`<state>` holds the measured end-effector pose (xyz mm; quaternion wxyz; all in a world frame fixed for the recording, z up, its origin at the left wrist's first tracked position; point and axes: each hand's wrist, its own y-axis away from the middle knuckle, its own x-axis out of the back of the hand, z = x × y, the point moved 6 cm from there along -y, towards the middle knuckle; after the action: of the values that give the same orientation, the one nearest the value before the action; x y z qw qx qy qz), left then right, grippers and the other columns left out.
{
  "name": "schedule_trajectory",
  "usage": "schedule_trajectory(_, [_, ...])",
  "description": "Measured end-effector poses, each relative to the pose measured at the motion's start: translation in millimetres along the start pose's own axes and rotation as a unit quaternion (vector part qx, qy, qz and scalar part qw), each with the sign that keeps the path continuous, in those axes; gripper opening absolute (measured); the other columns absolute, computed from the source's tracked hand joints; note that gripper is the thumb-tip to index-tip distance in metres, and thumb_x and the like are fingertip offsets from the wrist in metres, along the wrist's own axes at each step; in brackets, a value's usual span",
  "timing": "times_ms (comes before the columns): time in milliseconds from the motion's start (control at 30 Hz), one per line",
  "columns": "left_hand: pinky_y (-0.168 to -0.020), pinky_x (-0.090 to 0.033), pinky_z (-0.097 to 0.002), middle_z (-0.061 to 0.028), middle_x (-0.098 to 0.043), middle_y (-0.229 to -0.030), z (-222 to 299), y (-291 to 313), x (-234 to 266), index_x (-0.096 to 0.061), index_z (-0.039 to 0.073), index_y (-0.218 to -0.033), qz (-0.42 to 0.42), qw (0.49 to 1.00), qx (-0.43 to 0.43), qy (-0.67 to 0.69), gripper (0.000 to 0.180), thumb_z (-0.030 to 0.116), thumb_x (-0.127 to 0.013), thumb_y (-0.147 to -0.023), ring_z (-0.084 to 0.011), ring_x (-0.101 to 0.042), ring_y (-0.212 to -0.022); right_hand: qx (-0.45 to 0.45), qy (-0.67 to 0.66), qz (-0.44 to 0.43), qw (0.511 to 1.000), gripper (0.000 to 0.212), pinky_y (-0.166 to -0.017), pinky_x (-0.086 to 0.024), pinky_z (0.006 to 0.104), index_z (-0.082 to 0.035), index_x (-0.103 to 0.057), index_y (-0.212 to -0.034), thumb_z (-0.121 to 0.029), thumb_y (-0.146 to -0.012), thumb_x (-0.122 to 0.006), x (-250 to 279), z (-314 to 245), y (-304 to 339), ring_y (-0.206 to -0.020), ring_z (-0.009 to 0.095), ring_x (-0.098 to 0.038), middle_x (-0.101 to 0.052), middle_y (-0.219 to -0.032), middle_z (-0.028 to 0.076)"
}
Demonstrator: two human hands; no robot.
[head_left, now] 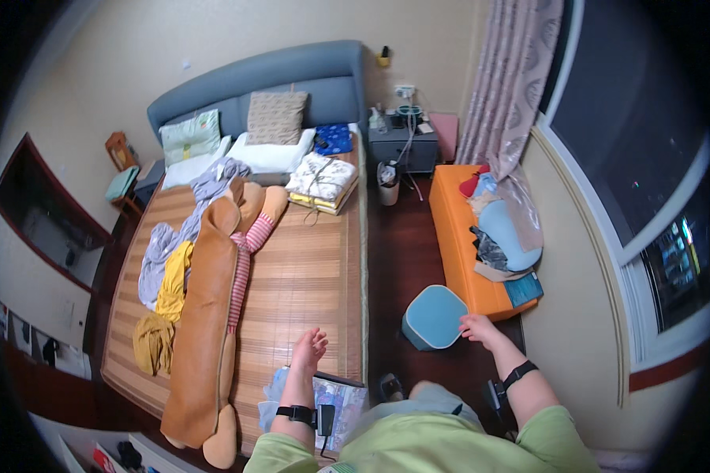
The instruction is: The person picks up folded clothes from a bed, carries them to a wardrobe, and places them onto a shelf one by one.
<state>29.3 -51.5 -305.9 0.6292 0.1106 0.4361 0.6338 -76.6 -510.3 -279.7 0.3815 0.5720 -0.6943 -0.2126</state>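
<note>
My left hand is held over the near right part of the bed, fingers apart and slightly curled, nothing in it. Under that forearm, a clear packet with a printed pattern and some light blue cloth lie at the bed's near edge. Out to the right, my right hand is at the corner of a blue-topped square stool or bin. Its fingers are stretched out and overlap the rim in the view; whether they touch it I cannot tell. Both wrists wear black straps with small devices.
A long plush toy with striped sleeves lies along the bed's left, beside yellow cloth. Folded bedding sits near the pillows. Right of the dark floor aisle stands an orange bench bearing clothes and bags. A waste bin stands by the nightstand.
</note>
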Motion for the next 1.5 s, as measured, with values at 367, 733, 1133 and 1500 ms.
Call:
schedule_trajectory(367, [-0.065, -0.044, -0.0270, 0.0012, -0.060, -0.089, 22.6, -17.9, 58.2, -0.054, 0.016, -0.107, 0.184, 0.973, -0.045, 0.134, 0.028, 0.033, -0.058, -0.084, -0.0131, -0.058, -0.078, 0.027, 0.146, -0.061, 0.987, 0.029, -0.060, -0.048, 0.0257, -0.011, -0.055, -0.109, -0.032, -0.090, -0.049, -29.1, -200.8, -155.3, -0.073, 0.012, -0.058, -0.062, -0.093, 0.002])
schedule_trajectory(733, [-0.066, -0.045, -0.0270, -0.0007, -0.060, -0.098, 93.2, -148.7, 16.3, -0.051, 0.014, -0.114, 0.311, 0.927, -0.084, 0.190, 0.033, 0.031, -0.055, -0.086, -0.0144, -0.057, -0.078, 0.068, 0.259, -0.191, 0.944, 0.026, -0.060, -0.046, 0.0274, -0.012, -0.056, -0.107, -0.030, -0.090, -0.049, -86.4, -380.5, -406.4, -0.070, 0.012, -0.056, -0.061, -0.090, 0.002])
schedule_trajectory(1133, [-0.073, -0.044, -0.0319, -0.0007, -0.062, -0.096, 230.5, -412.5, -125.4, -0.053, 0.012, -0.107, 0.334, 0.934, 0.025, 0.124, 0.031, 0.032, -0.057, -0.084, -0.0144, -0.057, -0.082, 0.081, 0.287, -0.176, 0.938, 0.028, -0.051, -0.042, 0.0252, -0.007, -0.057, -0.105, -0.029, -0.090, -0.049, -12.1, -527.4, -658.3, -0.064, 0.012, -0.054, -0.061, -0.085, 0.005])
schedule_trajectory(1500, [-0.090, -0.038, -0.0373, -0.0089, -0.049, -0.125, 289.8, -573.9, -153.9, -0.043, 0.008, -0.127, 0.308, 0.950, 0.043, 0.033, 0.063, 0.046, -0.060, -0.080, -0.0208, -0.046, -0.110, 0.169, 0.312, -0.185, 0.917, 0.069, -0.094, -0.039, 0.0355, 0.003, -0.037, -0.129, -0.039, -0.080, -0.063, -118.3, -631.0, -756.3, -0.112, 0.030, -0.049, -0.049, -0.121, 0.022])
